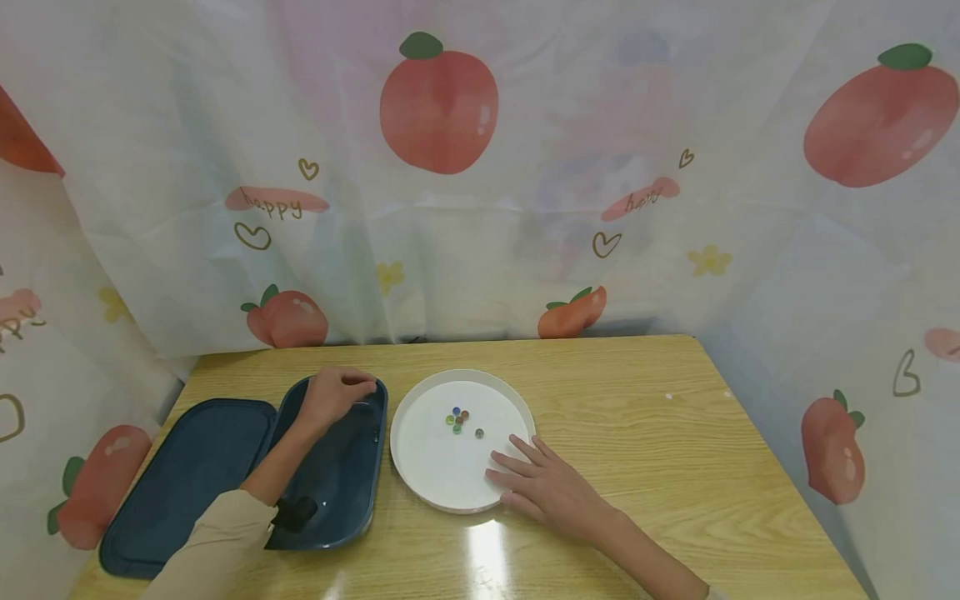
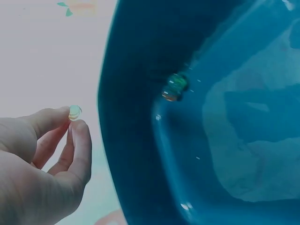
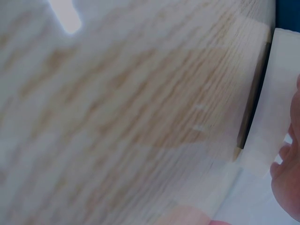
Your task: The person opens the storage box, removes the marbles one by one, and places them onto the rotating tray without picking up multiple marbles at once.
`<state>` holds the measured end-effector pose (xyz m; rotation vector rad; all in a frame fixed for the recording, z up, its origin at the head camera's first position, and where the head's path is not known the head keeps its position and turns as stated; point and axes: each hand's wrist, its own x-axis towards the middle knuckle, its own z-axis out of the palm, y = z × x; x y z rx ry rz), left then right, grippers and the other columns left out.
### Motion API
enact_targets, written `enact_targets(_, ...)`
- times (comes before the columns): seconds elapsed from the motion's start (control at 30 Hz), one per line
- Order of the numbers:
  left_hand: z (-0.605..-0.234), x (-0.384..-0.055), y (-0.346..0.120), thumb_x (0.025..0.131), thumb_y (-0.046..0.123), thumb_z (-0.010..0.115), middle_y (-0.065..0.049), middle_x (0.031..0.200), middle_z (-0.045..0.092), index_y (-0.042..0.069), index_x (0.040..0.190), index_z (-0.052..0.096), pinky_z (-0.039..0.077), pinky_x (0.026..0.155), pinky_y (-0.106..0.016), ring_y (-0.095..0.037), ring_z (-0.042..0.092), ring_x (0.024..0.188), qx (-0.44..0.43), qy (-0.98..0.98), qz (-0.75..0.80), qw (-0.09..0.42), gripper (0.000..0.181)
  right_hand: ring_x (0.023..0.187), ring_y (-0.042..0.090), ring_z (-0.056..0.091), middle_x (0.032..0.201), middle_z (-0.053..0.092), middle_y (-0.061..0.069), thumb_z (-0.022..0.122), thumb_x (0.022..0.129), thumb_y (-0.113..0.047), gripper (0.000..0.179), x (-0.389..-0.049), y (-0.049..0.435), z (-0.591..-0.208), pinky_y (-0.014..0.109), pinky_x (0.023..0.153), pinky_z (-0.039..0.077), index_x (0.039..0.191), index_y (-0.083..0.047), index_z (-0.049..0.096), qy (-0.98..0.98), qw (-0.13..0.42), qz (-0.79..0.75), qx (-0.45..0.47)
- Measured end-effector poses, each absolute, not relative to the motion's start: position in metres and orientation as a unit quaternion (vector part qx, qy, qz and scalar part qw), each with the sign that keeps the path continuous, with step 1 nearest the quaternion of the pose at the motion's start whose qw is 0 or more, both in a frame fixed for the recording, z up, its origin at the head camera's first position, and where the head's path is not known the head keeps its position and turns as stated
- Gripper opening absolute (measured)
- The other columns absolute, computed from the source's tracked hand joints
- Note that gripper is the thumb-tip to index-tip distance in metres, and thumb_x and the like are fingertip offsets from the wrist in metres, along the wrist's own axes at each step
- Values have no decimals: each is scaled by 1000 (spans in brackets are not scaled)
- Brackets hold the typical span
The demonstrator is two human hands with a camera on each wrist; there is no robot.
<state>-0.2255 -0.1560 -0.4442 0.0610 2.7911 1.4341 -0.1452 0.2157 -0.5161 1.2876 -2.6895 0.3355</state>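
My left hand (image 1: 333,396) is over the far end of the dark blue bin (image 1: 330,533). In the left wrist view, its thumb and fingertips pinch a clear, yellowish marble (image 2: 75,112). Two more marbles, a green one (image 2: 178,81) and an orange one (image 2: 170,93), lie in a corner of the bin. On the white round plate (image 1: 427,475) sit several coloured marbles (image 1: 460,420), with a dark one (image 1: 479,433) slightly apart. My right hand (image 1: 555,492) reaches over the plate's right rim with fingers spread, holding nothing; whether it touches the rim I cannot tell.
A dark blue lid or shallow tray (image 1: 187,475) lies left of the bin, close against it. All stand on a wooden table (image 1: 637,417). A fruit-printed curtain (image 1: 495,233) hangs behind the table's far edge and at both sides.
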Motion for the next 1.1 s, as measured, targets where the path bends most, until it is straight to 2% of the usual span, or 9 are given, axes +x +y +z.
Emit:
enact_targets(0.17, -435, -224, -148, 94, 12, 71, -18, 104, 72, -3, 109, 75, 56, 78, -44, -34, 69, 94, 13, 883, 468, -11, 22, 143, 32, 35, 147, 51, -1, 51, 105, -37, 38, -145, 214, -515, 56, 113, 27, 138, -22, 63, -893, 67, 114, 431)
enact_targets(0.47, -426, -225, -126, 95, 13, 69, -17, 107, 72, -4, 112, 74, 55, 85, -45, -35, 68, 101, 1, 859, 513, 1, 24, 142, 33, 35, 147, 52, -1, 52, 104, -37, 38, -145, 213, -513, 57, 112, 28, 138, -22, 63, -892, 69, 112, 432)
enact_targets(0.73, -427, -228, -100, 92, 10, 73, -14, 100, 74, -3, 107, 76, 56, 84, -46, -32, 70, 96, -7, 838, 545, 5, 20, 143, 32, 35, 147, 52, -3, 51, 105, -38, 38, -146, 215, -517, 56, 112, 28, 138, -24, 63, -893, 74, 107, 431)
enact_targets(0.93, -431, -230, -83, 91, 10, 74, -13, 99, 74, -3, 105, 76, 56, 83, -41, -30, 71, 95, -17, 831, 555, 7, 19, 143, 32, 36, 147, 52, -2, 51, 105, -38, 38, -146, 215, -518, 56, 112, 28, 138, -24, 63, -892, 76, 109, 431)
enact_targets(1.1, -434, -230, -72, 92, 10, 74, -11, 102, 73, -1, 107, 76, 55, 87, -45, -29, 70, 97, -23, 821, 571, 21, 19, 143, 32, 35, 147, 51, -2, 51, 105, -38, 38, -145, 215, -515, 57, 112, 28, 138, -23, 63, -893, 72, 111, 431)
